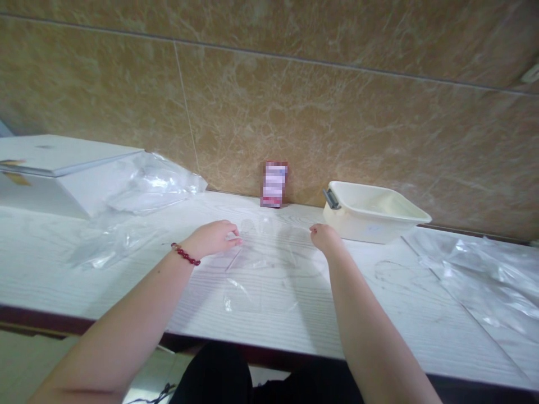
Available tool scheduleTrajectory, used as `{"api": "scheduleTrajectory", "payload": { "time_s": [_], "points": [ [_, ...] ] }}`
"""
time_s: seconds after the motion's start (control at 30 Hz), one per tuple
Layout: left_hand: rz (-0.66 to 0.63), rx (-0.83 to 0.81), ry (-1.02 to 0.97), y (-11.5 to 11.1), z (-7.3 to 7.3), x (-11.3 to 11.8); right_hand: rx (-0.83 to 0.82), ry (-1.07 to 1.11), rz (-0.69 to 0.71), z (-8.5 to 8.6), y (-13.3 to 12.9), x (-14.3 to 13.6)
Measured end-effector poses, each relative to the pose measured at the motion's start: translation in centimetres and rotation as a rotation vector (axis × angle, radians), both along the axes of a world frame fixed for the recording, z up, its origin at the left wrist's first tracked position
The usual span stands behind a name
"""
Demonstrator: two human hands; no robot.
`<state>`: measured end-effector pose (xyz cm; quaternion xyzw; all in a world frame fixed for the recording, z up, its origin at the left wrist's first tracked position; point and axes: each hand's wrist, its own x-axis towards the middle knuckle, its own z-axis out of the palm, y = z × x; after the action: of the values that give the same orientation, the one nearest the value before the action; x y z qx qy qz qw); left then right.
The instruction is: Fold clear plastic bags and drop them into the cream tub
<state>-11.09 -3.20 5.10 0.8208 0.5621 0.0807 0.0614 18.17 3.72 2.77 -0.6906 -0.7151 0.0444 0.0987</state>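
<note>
My left hand (217,237), with a dark red beaded bracelet at the wrist, hovers low over the white table, its thumb and fingers curved with a gap between them. Opposite it, my right hand (323,237) is closed, fingertips pinched together near the cream bin; whether thin clear film is between them I cannot make out. Between and below the hands, faint see-through plastic lies on the wood grain, its outline hard to follow. A small clear plastic bag (243,295) lies flat nearer the front edge.
A phone-like object (273,185), its face blurred, leans against the tiled wall. The cream bin (357,227) with a grey handle stands right of it. Clear plastic bags (492,275) spread at right. More crumpled plastic (158,182) lies at left beside a white box (96,185).
</note>
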Motion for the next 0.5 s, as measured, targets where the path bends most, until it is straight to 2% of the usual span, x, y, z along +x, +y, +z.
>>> {"api": "scheduleTrajectory", "payload": {
  "time_s": [0.17, 0.3, 0.5],
  "points": [
    [-0.109, 0.073, -0.041, -0.1, -0.2, 1.3, -0.041, 0.013, 0.001, -0.9, 0.8, 0.4],
    [-0.206, 0.103, -0.026, -0.4, 0.0, 3.5, -0.068, 0.108, 0.000, -0.9, 0.8, 0.5],
    [-0.370, -0.144, 0.117, -0.1, 1.7, 9.0, -0.080, 0.177, -0.014, -0.9, 0.6, 0.6]
  ]
}}
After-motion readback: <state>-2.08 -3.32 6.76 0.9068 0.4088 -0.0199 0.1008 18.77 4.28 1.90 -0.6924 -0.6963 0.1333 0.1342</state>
